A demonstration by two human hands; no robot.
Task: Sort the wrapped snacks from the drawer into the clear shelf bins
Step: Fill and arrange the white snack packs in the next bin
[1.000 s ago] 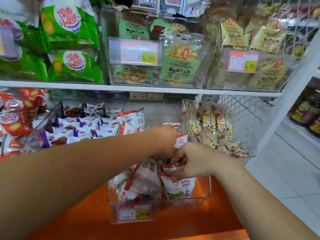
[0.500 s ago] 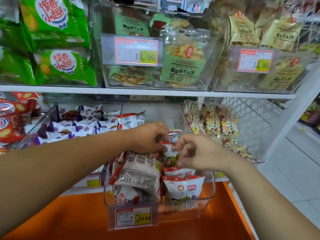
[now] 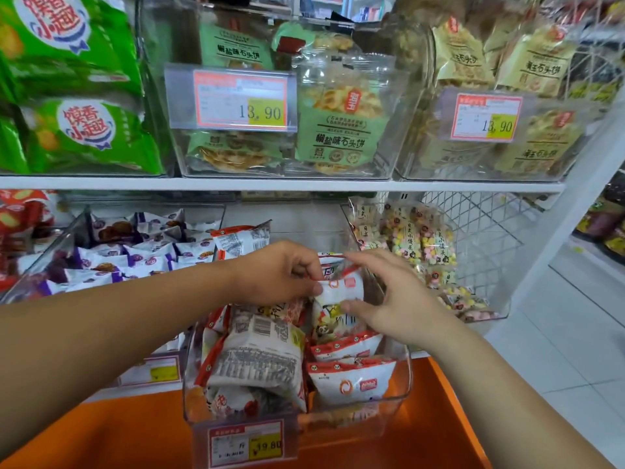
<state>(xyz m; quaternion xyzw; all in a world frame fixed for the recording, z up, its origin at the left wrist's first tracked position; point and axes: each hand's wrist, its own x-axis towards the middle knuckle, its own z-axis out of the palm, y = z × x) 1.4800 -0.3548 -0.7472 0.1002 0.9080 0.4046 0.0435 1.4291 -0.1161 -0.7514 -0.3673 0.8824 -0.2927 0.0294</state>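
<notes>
A clear bin [image 3: 402, 384] with a 19.80 price tag is pulled out over the orange drawer [image 3: 101, 434]. It holds several white-and-red wrapped snacks [image 3: 348, 380], some upright, some lying flat. My left hand [image 3: 280, 272] pinches the top edge of one white snack packet [image 3: 341, 289] standing at the back of the bin. My right hand [image 3: 389, 296] has its fingers spread loosely, with its fingertips touching the same packet from the right.
Left of the bin is a clear bin of purple-and-white packets [image 3: 135, 255]; to the right, a bin of pastel candy bags [image 3: 419, 242]. The upper shelf [image 3: 270, 184] carries bins of green and yellow biscuit bags with 13.90 tags. White floor lies at the right.
Both hands rose a little toward the back of the bin. My right hand uncurled from a closed grip to spread fingers. The view shifted upward and closer.
</notes>
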